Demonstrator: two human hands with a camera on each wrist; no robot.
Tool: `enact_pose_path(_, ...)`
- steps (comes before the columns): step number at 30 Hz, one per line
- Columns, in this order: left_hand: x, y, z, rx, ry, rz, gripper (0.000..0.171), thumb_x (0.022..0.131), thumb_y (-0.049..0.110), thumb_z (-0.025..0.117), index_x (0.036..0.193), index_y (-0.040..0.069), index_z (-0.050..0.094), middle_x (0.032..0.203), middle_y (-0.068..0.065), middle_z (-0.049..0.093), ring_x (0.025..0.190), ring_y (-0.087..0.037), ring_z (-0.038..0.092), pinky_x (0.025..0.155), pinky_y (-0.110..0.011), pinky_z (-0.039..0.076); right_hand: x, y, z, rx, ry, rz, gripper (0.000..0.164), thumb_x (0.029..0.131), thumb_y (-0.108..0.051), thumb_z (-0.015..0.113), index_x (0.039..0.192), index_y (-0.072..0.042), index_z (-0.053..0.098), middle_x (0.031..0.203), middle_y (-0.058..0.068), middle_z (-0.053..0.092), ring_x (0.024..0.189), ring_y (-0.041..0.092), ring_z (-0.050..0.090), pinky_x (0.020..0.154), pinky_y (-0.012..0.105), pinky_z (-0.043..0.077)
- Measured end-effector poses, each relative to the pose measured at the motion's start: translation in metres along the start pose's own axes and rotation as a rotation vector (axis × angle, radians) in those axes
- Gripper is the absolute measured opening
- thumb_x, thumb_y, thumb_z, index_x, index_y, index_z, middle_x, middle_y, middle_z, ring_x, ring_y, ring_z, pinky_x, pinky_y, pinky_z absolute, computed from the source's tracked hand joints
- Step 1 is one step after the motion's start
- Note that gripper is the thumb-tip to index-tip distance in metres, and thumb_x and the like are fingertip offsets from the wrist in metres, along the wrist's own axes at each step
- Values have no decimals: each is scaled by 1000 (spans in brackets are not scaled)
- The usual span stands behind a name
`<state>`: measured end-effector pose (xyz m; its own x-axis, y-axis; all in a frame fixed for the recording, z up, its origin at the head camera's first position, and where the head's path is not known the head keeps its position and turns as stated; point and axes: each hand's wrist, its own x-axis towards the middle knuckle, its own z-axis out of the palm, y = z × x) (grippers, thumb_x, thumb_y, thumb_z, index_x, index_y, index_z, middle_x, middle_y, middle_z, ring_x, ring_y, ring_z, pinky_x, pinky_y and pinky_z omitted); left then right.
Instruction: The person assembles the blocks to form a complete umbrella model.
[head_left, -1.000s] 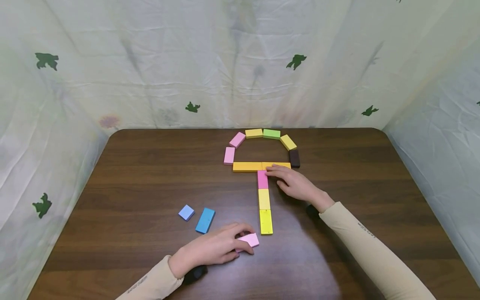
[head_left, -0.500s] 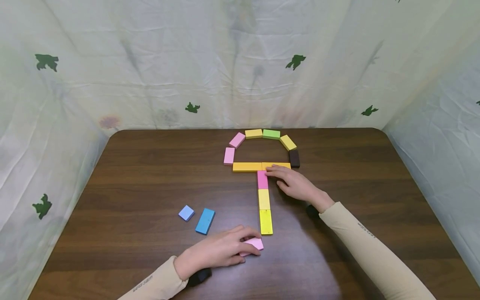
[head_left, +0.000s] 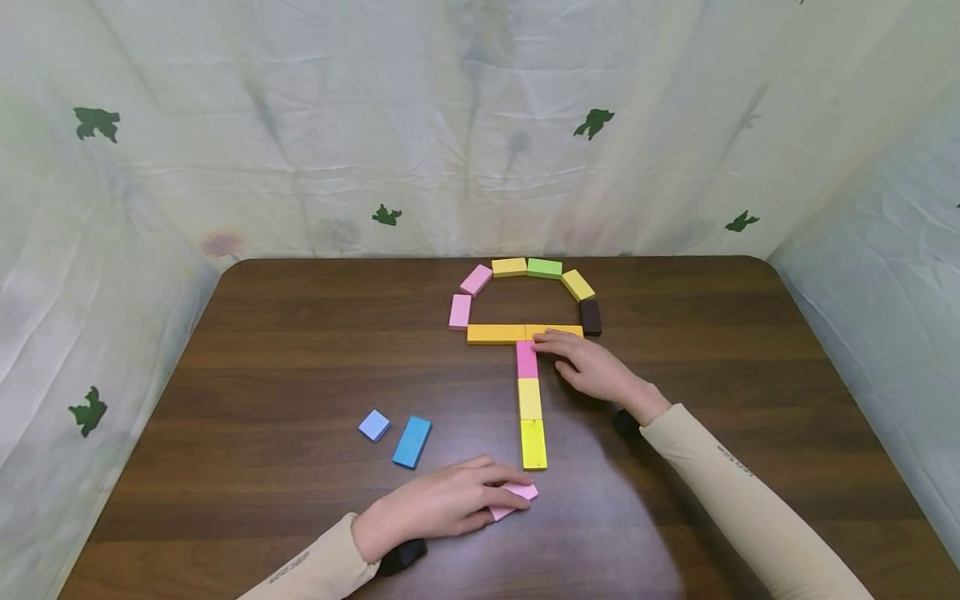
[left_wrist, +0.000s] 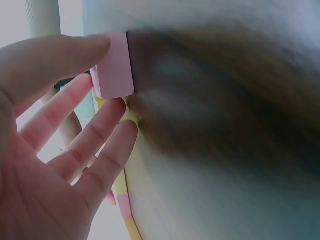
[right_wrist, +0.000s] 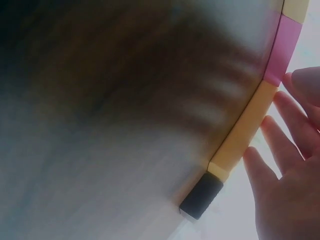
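Note:
In the head view my left hand (head_left: 442, 506) holds a light pink block (head_left: 504, 512) at the table's near side, just below the bright yellow block (head_left: 533, 446). The left wrist view has the thumb on the face of this pink block (left_wrist: 114, 70), fingers at its edges. My right hand (head_left: 592, 367) rests with relaxed fingers over the right orange block (head_left: 566, 331), fingertips close to the darker pink block (head_left: 527, 360). That pink block, a pale yellow block (head_left: 529, 399) and the bright yellow one form a straight column down from the orange row.
Above the left orange block (head_left: 495, 334) arches a ring of pink, yellow, green (head_left: 544, 267) and dark brown (head_left: 591, 317) blocks. Left of the column lie a blue block (head_left: 412, 442) and a small light-blue block (head_left: 375, 426). A patterned cloth (head_left: 315, 133) stands behind the table (head_left: 300, 350).
The left hand has moved a little right and toward the near edge with the light pink block, bringing it under the column. The right hand has stayed in place.

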<state>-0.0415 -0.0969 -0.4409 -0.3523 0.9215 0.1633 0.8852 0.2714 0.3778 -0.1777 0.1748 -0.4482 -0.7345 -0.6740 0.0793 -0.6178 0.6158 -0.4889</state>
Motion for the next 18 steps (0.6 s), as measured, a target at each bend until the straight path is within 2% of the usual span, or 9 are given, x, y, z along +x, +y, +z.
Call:
enact_pose_path(7,7,3,2,64,-53,-41,37,88,21,70,125,21,65,133,2,52,105,-11,51,92,-16,39,1,-1,-1,14,-17,22,44,92,0,54,135,-7,55,143,9,47,135,25,36,108,44,30)
enact_pose_path(18,12,7,2,87,-49,-66,37,87,28,71,123,23,65,132,2,51,105,-13,50,92,-22,42,1,0,0,13,-17,24,44,92,0,54,135,-8,55,143,9,47,135,25,37,107,44,31)
